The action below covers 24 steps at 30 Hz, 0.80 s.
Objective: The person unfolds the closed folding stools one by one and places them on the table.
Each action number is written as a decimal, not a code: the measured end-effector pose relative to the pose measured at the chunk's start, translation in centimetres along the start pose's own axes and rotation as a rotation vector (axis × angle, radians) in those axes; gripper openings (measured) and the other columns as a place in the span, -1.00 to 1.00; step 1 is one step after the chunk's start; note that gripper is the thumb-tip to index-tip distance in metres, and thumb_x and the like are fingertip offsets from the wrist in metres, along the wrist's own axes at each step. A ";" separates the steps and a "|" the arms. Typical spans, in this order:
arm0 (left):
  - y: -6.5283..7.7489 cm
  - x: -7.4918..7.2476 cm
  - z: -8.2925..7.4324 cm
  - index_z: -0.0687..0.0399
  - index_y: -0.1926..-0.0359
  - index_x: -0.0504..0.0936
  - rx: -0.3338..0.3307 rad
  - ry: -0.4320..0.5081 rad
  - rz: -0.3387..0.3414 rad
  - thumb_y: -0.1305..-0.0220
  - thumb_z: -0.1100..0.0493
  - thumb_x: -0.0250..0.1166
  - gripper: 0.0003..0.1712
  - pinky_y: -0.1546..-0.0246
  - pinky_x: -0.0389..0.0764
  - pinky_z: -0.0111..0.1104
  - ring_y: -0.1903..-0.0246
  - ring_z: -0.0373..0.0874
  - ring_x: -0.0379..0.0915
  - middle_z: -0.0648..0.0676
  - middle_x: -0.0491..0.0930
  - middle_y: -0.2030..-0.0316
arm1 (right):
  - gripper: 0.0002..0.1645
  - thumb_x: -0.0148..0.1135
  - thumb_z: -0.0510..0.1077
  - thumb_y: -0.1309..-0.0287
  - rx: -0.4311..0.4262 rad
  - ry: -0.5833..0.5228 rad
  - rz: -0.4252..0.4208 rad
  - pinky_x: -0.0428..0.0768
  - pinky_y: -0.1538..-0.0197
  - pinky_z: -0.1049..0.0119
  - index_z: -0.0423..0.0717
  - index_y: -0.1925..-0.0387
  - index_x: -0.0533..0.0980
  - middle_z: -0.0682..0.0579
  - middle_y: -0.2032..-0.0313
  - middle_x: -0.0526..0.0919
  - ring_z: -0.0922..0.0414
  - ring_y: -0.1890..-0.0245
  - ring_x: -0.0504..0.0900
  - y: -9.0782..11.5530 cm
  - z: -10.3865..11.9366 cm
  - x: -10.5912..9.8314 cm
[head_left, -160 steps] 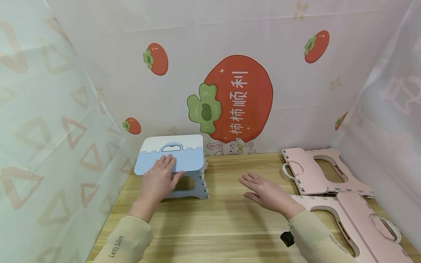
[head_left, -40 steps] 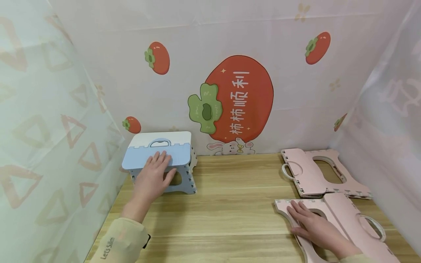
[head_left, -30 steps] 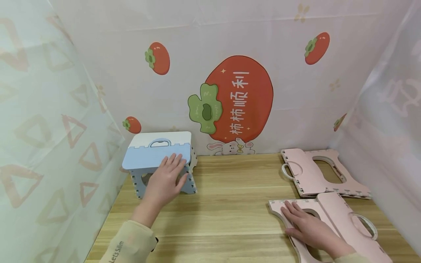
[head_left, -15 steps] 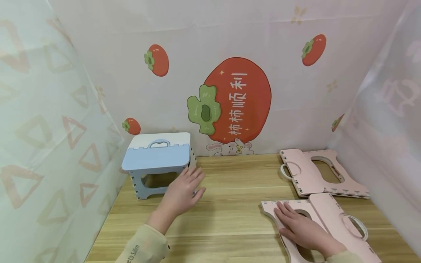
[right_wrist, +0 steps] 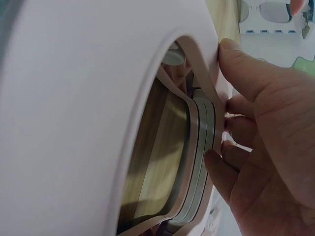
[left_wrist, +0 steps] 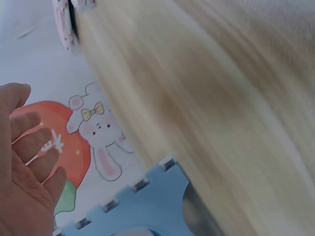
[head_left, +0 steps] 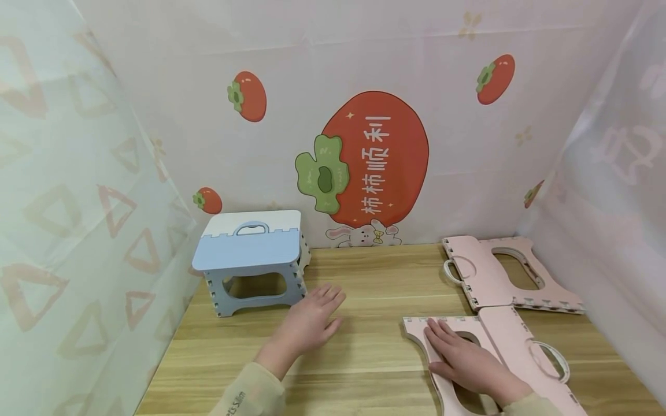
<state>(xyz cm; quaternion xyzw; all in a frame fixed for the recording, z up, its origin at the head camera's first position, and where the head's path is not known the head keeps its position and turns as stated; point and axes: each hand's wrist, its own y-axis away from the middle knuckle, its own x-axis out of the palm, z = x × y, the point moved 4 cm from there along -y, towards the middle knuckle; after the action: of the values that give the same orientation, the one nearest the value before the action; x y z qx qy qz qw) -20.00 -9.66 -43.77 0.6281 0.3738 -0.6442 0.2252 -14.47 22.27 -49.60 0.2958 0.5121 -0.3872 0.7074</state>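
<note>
A blue-and-white folding step stool stands unfolded at the back left, its handle lying on top. My left hand hovers over the wood to the stool's front right, holding nothing, its fingers relaxed. Part of the blue stool shows below that hand in the left wrist view. At the front right lies a pink folding stool, folded flat with its leg panel leftward. My right hand rests on this panel, fingers extended. In the right wrist view the fingertips touch the panel beside its opening.
Another pink folding stool lies folded flat at the back right, close behind the nearer one. All stand on a wooden tabletop. A printed backdrop rises at the back, with pale curtains on both sides.
The blue stool was shifted left and back earlier. My left hand has since left it and moved right. My right hand has come onto the nearer pink stool, which slides left with it.
</note>
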 end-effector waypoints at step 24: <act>-1.8 4.9 -3.8 -0.04 -0.49 0.39 0.009 0.089 0.192 -0.48 -0.16 0.18 -0.32 -0.45 0.34 -0.12 -0.47 -0.02 0.25 -0.02 0.35 -0.47 | -0.07 0.16 0.26 -0.40 0.001 -0.075 0.095 0.46 -0.31 -0.21 -0.26 -0.51 0.23 -0.24 -0.55 0.15 -0.28 -0.51 0.15 -1.4 2.1 0.9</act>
<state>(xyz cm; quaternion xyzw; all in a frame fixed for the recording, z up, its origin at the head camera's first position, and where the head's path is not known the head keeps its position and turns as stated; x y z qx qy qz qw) -19.52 -4.76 -47.91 0.6901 0.3183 -0.5929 0.2663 -14.44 19.58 -49.81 0.3057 0.4703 -0.3642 0.7435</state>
